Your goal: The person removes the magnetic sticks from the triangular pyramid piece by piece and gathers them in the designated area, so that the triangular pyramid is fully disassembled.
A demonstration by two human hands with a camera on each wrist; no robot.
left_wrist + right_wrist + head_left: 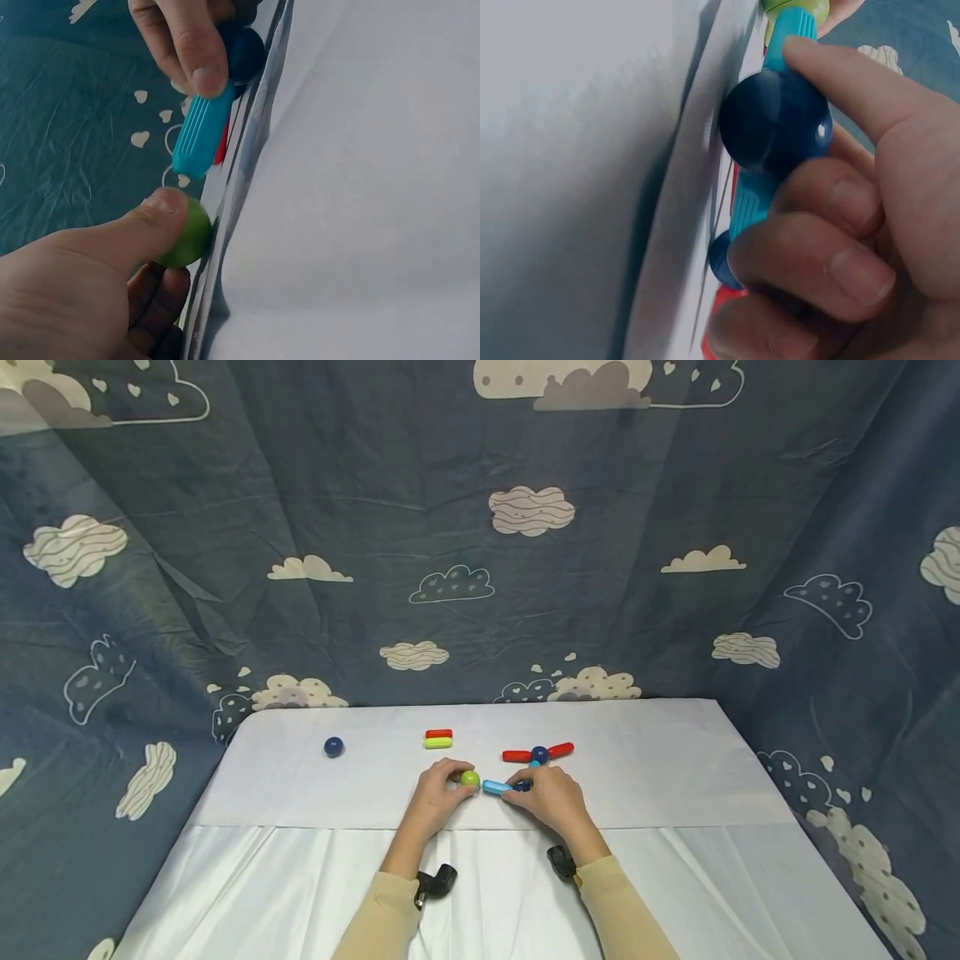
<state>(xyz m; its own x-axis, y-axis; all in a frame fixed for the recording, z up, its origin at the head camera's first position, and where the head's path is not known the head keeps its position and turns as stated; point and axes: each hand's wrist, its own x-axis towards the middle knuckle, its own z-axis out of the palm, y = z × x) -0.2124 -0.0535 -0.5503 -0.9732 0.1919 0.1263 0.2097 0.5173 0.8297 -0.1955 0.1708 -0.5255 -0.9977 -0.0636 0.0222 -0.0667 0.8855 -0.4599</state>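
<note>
My left hand [433, 797] pinches a green ball [470, 778] between thumb and fingers. Facing it, my right hand [557, 797] grips a light-blue ridged stick [200, 131] and the dark-blue ball [776, 121] at its inner end. The stick's free tip points at the green ball, with a small gap in the left wrist view. Beyond the gripped ball a second light-blue stick [750, 202], partly covered by my fingers, leads to another dark-blue ball [540, 755]. From that ball a red stick [516, 756] reaches left and another red stick [561, 750] reaches right.
A loose dark-blue ball [333, 747] lies at the table's back left. Between it and the joined pieces, a red stick [438, 733] and a yellow-green stick [438, 743] lie side by side. The white-covered table [637, 777] backs onto a dark cloud-print curtain [360, 527].
</note>
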